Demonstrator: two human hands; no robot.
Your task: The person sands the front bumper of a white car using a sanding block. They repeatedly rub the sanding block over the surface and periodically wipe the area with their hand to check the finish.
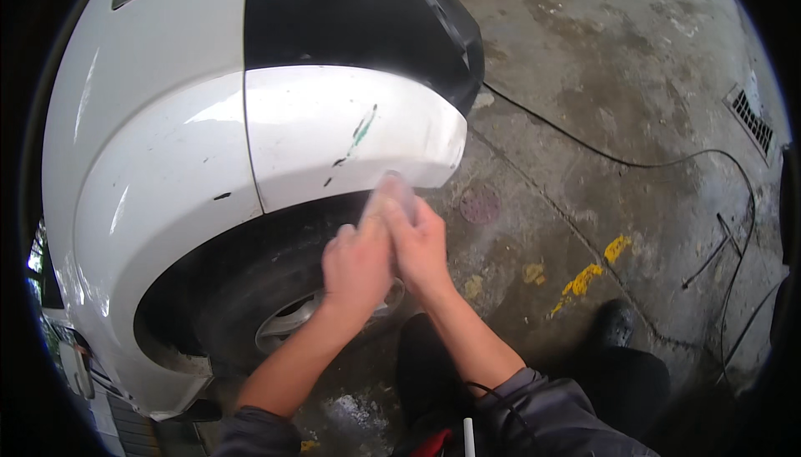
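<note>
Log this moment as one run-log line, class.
left hand: close against right hand; fingertips: blurred; held item: cannot tell; nearby: white panel with green mark, wheel

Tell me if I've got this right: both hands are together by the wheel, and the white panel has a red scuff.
Not quite: the head view shows the scuff on the white panel is green and dark, not red. The left hand and right hand are together by the wheel.

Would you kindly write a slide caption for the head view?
Left hand and right hand meet, blurred, near the scuffed panel and wheel of a white car.
</note>
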